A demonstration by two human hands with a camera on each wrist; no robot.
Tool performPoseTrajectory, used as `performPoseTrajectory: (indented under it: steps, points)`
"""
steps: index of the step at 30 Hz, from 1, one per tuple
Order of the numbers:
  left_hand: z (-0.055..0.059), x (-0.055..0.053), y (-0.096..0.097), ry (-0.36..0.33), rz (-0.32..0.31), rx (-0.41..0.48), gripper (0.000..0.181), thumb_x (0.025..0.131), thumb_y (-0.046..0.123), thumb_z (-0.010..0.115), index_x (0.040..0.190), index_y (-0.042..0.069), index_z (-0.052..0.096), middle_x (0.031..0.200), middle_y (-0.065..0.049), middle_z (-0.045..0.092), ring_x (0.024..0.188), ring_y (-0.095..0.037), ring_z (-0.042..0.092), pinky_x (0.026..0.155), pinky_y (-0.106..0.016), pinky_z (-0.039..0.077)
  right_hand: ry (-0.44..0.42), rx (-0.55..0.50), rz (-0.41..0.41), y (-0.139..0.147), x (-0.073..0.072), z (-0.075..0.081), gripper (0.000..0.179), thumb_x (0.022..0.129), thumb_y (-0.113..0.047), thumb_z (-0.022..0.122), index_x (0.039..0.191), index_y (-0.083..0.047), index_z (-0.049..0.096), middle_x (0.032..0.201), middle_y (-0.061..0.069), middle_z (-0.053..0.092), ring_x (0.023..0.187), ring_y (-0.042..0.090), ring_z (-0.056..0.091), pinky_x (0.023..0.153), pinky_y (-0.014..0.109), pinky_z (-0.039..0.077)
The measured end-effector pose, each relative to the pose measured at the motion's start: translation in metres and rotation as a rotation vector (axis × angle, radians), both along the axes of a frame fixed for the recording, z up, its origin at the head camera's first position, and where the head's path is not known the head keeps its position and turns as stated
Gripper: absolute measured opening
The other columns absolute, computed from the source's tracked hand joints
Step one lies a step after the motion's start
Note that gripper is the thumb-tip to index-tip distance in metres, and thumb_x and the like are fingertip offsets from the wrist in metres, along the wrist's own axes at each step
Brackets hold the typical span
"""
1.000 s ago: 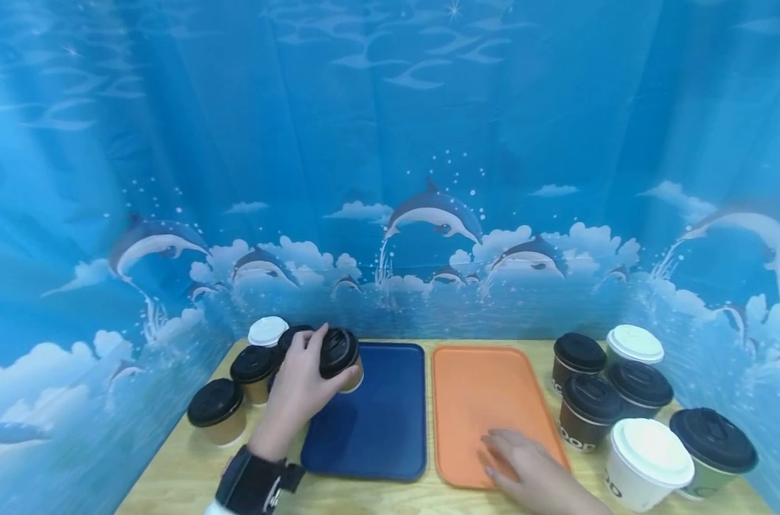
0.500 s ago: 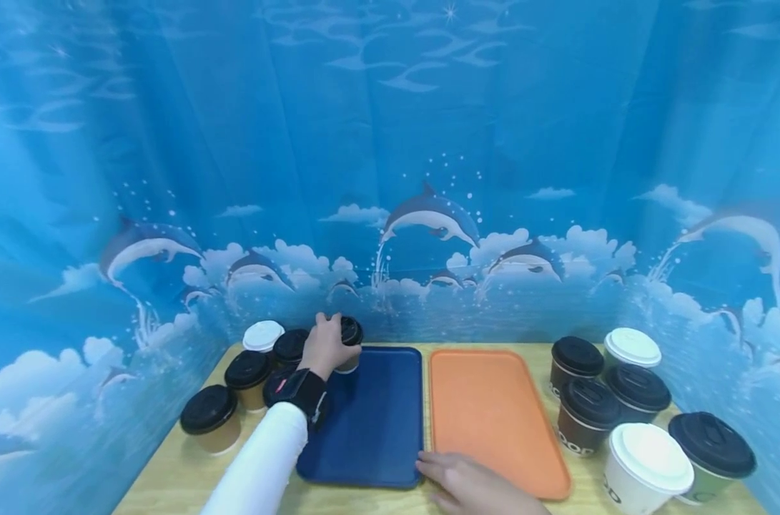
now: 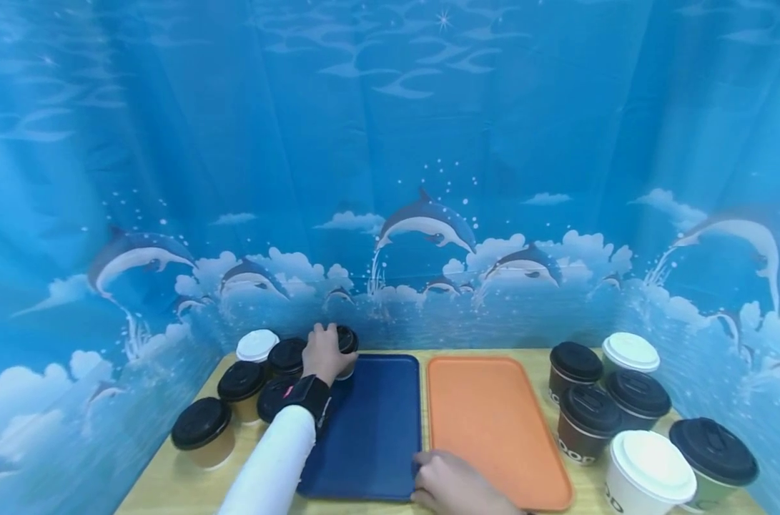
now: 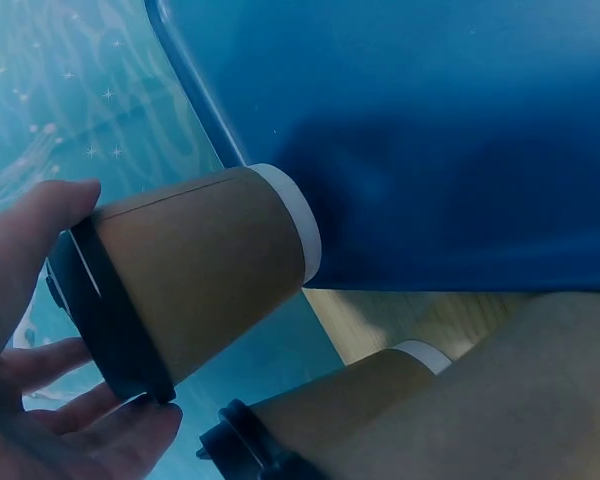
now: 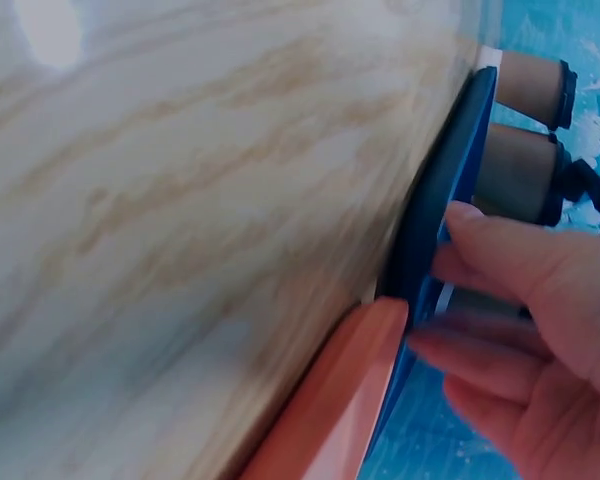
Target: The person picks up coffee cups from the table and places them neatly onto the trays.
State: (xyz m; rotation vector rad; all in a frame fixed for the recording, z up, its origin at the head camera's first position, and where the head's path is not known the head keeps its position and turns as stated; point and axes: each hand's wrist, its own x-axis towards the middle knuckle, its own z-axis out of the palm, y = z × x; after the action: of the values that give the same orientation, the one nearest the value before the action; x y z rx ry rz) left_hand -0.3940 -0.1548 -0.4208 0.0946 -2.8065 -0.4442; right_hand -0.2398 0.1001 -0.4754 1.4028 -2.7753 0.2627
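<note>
The left hand (image 3: 323,355) holds the brown paper cup (image 4: 200,270) by its black lid (image 4: 110,325), fingers curled, at the far left corner of the navy tray (image 3: 373,429). The right hand (image 3: 457,486) is at the near right corner; its hold one cannot tell. A level cup and light pressure seem wise.

All views are sharing the blue tray (image 3: 372,429): head looking forward-down across it, left wrist closely facing its far-left corner, right wrist skimming its near edge.
</note>
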Motion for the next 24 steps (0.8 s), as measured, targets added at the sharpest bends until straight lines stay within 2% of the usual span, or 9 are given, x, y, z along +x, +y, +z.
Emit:
performPoseTrajectory:
  steps: [2, 5, 7, 9, 11, 14, 18, 20, 24]
  points:
    - [-0.002, -0.003, 0.000, -0.004, 0.001, -0.005, 0.076, 0.080, 0.042, 0.086, 0.134, -0.003, 0.056, 0.121, -0.027, 0.054, 0.113, -0.042, 0.057, 0.084, -0.053, 0.057, 0.011, -0.024, -0.036, -0.003, 0.000, -0.002, 0.014, 0.089, -0.030, 0.077, 0.082, -0.019, 0.082, 0.089, -0.006, 0.073, 0.088, 0.005, 0.067, 0.072, 0.019, 0.055]
    - [-0.004, -0.007, -0.001, -0.013, 0.004, -0.013, 0.075, 0.079, 0.040, 0.087, 0.131, -0.004, 0.057, 0.118, -0.027, 0.055, 0.111, -0.042, 0.058, 0.084, -0.054, 0.057, -0.016, -0.078, -0.109, -0.005, -0.001, -0.005, 0.020, 0.083, -0.035, 0.082, 0.072, -0.018, 0.080, 0.079, -0.007, 0.065, 0.073, 0.001, 0.059, 0.061, 0.017, 0.050]
    - [-0.005, -0.008, -0.001, -0.034, 0.002, -0.015, 0.074, 0.078, 0.040, 0.087, 0.131, -0.004, 0.057, 0.117, -0.027, 0.057, 0.109, -0.042, 0.060, 0.084, -0.055, 0.057, -0.072, -0.121, -0.135, -0.005, -0.003, -0.006, 0.025, 0.081, -0.036, 0.083, 0.067, -0.016, 0.078, 0.074, -0.008, 0.057, 0.065, -0.002, 0.050, 0.055, 0.017, 0.043]
    - [-0.005, -0.009, -0.001, -0.056, -0.009, -0.012, 0.075, 0.079, 0.038, 0.087, 0.133, -0.004, 0.057, 0.117, -0.027, 0.059, 0.107, -0.042, 0.063, 0.084, -0.055, 0.057, -0.125, -0.142, -0.154, -0.003, -0.007, -0.008, 0.030, 0.081, -0.040, 0.083, 0.066, -0.015, 0.078, 0.071, -0.009, 0.053, 0.061, -0.002, 0.045, 0.052, 0.020, 0.042]
    - [-0.005, -0.007, -0.002, -0.073, -0.025, -0.009, 0.076, 0.080, 0.037, 0.087, 0.135, -0.004, 0.056, 0.118, -0.027, 0.060, 0.105, -0.041, 0.065, 0.084, -0.054, 0.057, -0.195, -0.145, -0.185, -0.002, -0.009, -0.009, 0.034, 0.081, -0.045, 0.082, 0.067, -0.015, 0.076, 0.069, -0.010, 0.050, 0.061, 0.000, 0.044, 0.051, 0.025, 0.040]
    - [-0.004, -0.006, -0.001, -0.082, -0.048, -0.009, 0.076, 0.081, 0.037, 0.086, 0.138, -0.004, 0.055, 0.122, -0.027, 0.062, 0.106, -0.041, 0.066, 0.085, -0.054, 0.057, -0.273, -0.100, -0.275, -0.001, -0.012, -0.008, 0.038, 0.081, -0.053, 0.079, 0.077, -0.016, 0.075, 0.071, -0.008, 0.050, 0.063, 0.005, 0.046, 0.054, 0.031, 0.041]
    - [-0.004, -0.006, 0.000, -0.080, -0.059, -0.011, 0.074, 0.082, 0.036, 0.086, 0.137, -0.004, 0.055, 0.124, -0.027, 0.062, 0.108, -0.042, 0.065, 0.087, -0.054, 0.056, -0.264, -0.019, -0.346, -0.005, -0.014, -0.003, 0.041, 0.080, -0.058, 0.078, 0.084, -0.017, 0.075, 0.078, -0.004, 0.053, 0.072, 0.012, 0.049, 0.063, 0.034, 0.044]
    - [-0.004, -0.007, -0.002, -0.085, -0.062, -0.013, 0.074, 0.083, 0.036, 0.085, 0.137, -0.004, 0.054, 0.126, -0.027, 0.061, 0.110, -0.042, 0.065, 0.087, -0.054, 0.056, -0.238, 0.010, -0.339, -0.007, -0.015, -0.001, 0.042, 0.079, -0.059, 0.078, 0.083, -0.017, 0.074, 0.078, -0.004, 0.054, 0.074, 0.012, 0.049, 0.067, 0.034, 0.045]
    - [-0.005, -0.008, -0.005, -0.086, -0.067, -0.008, 0.074, 0.085, 0.035, 0.083, 0.139, -0.005, 0.052, 0.131, -0.029, 0.058, 0.116, -0.043, 0.062, 0.089, -0.055, 0.055, -0.205, 0.009, -0.317, -0.010, -0.017, 0.000, 0.042, 0.077, -0.059, 0.080, 0.079, -0.018, 0.073, 0.074, -0.007, 0.051, 0.069, 0.008, 0.046, 0.064, 0.030, 0.043]
